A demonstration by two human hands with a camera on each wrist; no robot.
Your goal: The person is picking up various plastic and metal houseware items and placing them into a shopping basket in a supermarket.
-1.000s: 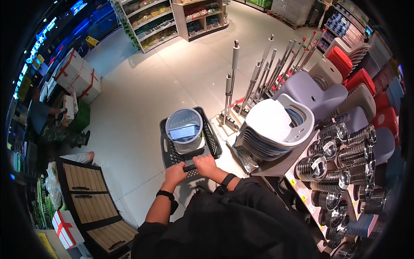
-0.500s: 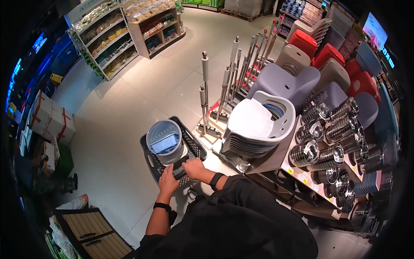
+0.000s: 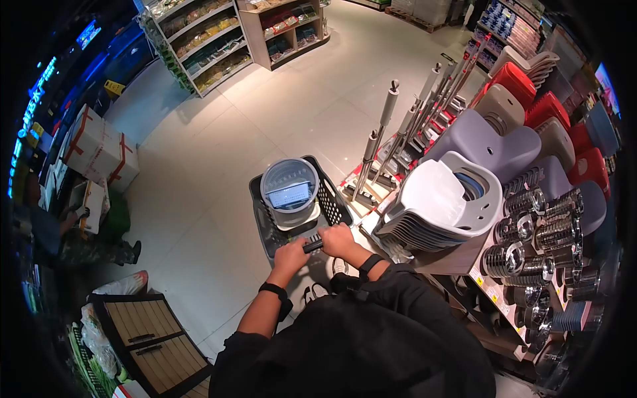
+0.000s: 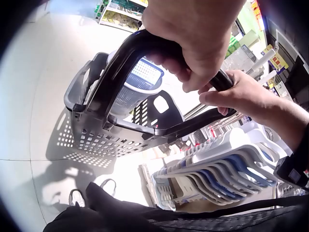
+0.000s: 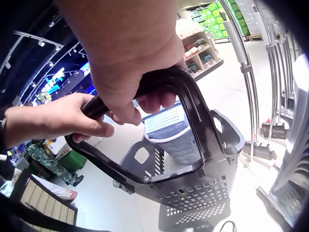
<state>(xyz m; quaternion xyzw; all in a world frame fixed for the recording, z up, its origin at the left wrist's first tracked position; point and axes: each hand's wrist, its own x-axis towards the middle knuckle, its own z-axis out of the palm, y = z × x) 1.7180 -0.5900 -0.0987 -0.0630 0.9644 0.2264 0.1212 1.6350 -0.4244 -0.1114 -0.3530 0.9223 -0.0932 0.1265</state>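
Both hands grip the black handle point(image 3: 313, 246) of a dark grey shopping basket with perforated walls point(image 3: 334, 202). My left hand point(image 3: 290, 259) holds the handle's left part, and my right hand point(image 3: 337, 240) is curled round it just beside. In the right wrist view the fingers of the right hand point(image 5: 120, 63) wrap the bar point(image 5: 186, 84). The left wrist view has the left hand point(image 4: 193, 34) over the same bar. Inside the basket stands a round blue-grey plastic bin point(image 5: 181, 145), with a small light-blue perforated basket point(image 3: 290, 194) in its mouth.
To the right are stacked white stools point(image 3: 431, 192), upright mops point(image 3: 388, 109) and shelved steel bowls point(image 3: 504, 259). A slatted cabinet point(image 3: 142, 322) stands left, near white boxes point(image 3: 96, 146) and a person in camouflage trousers point(image 3: 99, 252). Tiled floor point(image 3: 199, 219) stretches ahead to snack shelves point(image 3: 212, 46).
The head view swung right, then back left, shifting the surroundings. The mops and stools have come closer to the basket. Both hands keep their grip on the handle.
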